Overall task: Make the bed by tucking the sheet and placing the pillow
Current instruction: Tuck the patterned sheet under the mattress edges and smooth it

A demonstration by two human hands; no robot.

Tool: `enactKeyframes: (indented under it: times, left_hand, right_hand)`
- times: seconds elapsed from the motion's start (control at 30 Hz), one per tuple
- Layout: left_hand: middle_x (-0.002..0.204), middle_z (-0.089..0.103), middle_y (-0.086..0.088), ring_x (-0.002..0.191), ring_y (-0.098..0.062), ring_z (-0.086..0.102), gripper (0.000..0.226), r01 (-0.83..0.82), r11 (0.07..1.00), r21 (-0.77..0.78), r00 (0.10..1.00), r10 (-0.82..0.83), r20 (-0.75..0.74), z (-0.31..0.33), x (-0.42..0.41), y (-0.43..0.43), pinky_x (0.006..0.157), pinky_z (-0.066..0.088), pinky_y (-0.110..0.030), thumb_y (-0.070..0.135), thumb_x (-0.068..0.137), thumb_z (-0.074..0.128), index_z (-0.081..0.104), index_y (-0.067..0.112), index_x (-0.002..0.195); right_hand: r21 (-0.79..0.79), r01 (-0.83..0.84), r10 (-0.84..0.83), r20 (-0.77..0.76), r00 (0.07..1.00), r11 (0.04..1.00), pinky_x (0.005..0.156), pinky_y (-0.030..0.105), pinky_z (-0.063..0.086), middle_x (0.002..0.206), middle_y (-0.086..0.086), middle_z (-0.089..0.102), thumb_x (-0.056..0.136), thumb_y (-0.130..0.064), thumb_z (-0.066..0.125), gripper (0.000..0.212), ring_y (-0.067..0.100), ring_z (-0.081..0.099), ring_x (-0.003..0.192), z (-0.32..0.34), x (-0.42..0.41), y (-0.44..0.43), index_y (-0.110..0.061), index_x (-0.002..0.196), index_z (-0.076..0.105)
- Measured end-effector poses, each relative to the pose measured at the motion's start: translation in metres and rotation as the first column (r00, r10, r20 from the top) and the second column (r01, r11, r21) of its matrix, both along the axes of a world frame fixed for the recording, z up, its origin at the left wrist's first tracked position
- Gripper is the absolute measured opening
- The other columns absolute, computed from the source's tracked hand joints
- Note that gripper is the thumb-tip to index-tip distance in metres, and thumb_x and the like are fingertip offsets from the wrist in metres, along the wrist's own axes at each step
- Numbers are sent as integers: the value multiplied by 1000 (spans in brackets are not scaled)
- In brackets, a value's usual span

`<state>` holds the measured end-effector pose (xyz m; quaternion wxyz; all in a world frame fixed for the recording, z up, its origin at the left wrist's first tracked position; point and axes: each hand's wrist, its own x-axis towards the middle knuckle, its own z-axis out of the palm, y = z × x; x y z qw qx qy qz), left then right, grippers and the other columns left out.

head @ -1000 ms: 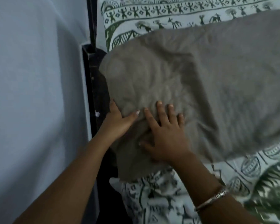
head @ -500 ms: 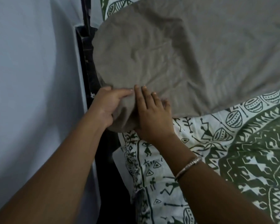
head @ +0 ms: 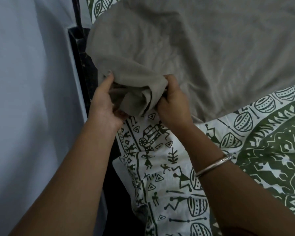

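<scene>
A grey-brown pillow (head: 203,48) lies across the head of the bed on a white sheet (head: 169,176) printed with green figures. Its near left corner of loose cover cloth is bunched up between my hands. My left hand (head: 104,103) grips that bunched cloth from the left, thumb on top. From the right, my right hand (head: 174,101) pinches the same bunch, fingers curled into the folds. A silver bangle sits on my right wrist.
A pale blue-grey wall (head: 29,99) runs along the left. Between wall and mattress is a narrow dark gap with a black bed frame post (head: 78,48). The sheet's left edge (head: 126,171) hangs folded at the mattress side.
My hands went from pressing flat on the pillow corner to gripping and gathering its loose cloth into a bunch. The view has shifted down the bed, showing more sheet.
</scene>
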<state>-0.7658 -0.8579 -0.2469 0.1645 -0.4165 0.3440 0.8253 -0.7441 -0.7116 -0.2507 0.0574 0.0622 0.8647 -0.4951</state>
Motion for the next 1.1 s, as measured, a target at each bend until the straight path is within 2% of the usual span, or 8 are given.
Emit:
enactKeyframes:
  times: [0.17, 0.27, 0.47, 0.57, 0.63, 0.67, 0.9, 1.1]
  left_hand:
    - [99, 70, -9, 75, -20, 71, 44, 239, 971, -14, 968, -238, 80, 15, -16, 22, 55, 56, -27, 39, 90, 57, 61, 5, 118]
    - [96, 68, -9, 74, -19, 68, 30, 159, 940, -303, 987, -157, 30, 14, -30, 37, 57, 53, -24, 14, 88, 59, 62, 1, 114]
    - [100, 68, -5, 93, -16, 67, 33, 201, 897, -394, 799, -383, -464, 51, -70, 111, 81, 54, -29, 6, 79, 61, 59, 4, 111]
    - [126, 59, -9, 110, -11, 57, 39, 526, 799, -292, 415, -540, -732, 87, -95, 172, 93, 47, -25, 13, 87, 53, 47, 12, 126]
    - [139, 48, -13, 121, -9, 49, 44, 508, 716, -480, 235, -651, -722, 102, -102, 203, 101, 41, -23, 8, 91, 51, 41, 6, 134]
    - [140, 47, -13, 126, -11, 46, 46, 446, 661, -603, 200, -731, -653, 102, -103, 211, 106, 38, -26, 8, 91, 54, 41, 3, 135]
    - [118, 56, 10, 102, 1, 47, 35, 283, 93, -954, 312, -950, 0, 31, -74, 197, 79, 36, -11, 30, 86, 65, 59, 24, 119]
    - [125, 48, -14, 111, -28, 48, 50, 180, -379, -908, 315, -852, 418, -21, -28, 143, 88, 38, -34, 32, 82, 66, 52, 12, 126]
  right_hand:
    - [227, -303, 272, 157, 949, 925, 68, 32, 49, 101, 4, 68, 70, -45, 73, 87, 27, 65, 90, -6, -1, 2, -27, 140, 25]
    - [345, -243, 176, 214, 961, 907, 64, 27, 41, 98, 6, 69, 76, -53, 69, 69, 27, 65, 88, -5, -8, 0, -23, 133, 46]
    - [-208, 200, -185, 89, 979, 957, 97, 33, 45, 116, 18, 63, 88, -6, 60, 28, 26, 59, 106, 25, -45, 58, 1, 115, 61]
    - [-578, 583, -570, 231, 788, 571, 106, 10, 12, 121, 22, 59, 91, -13, 57, 36, 35, 55, 114, 51, -78, 137, 1, 123, 56]
    - [-807, 581, -722, 337, 604, 109, 109, 31, 33, 132, 18, 54, 91, -27, 56, 52, 33, 55, 117, 69, -92, 183, -10, 138, 44]
    - [-796, 603, -776, 353, 523, 45, 103, 36, 43, 137, 14, 50, 89, -31, 60, 61, 29, 55, 119, 74, -95, 199, -16, 143, 37]
    - [-142, 850, -855, 46, 517, 507, 105, 37, 40, 139, 6, 44, 81, -20, 67, 67, 18, 46, 124, 27, -55, 166, -20, 140, 34]
    - [483, 532, -631, 57, 773, 696, 99, 44, 34, 143, 15, 32, 79, -29, 66, 64, 32, 37, 124, -13, 9, 146, -24, 136, 39]
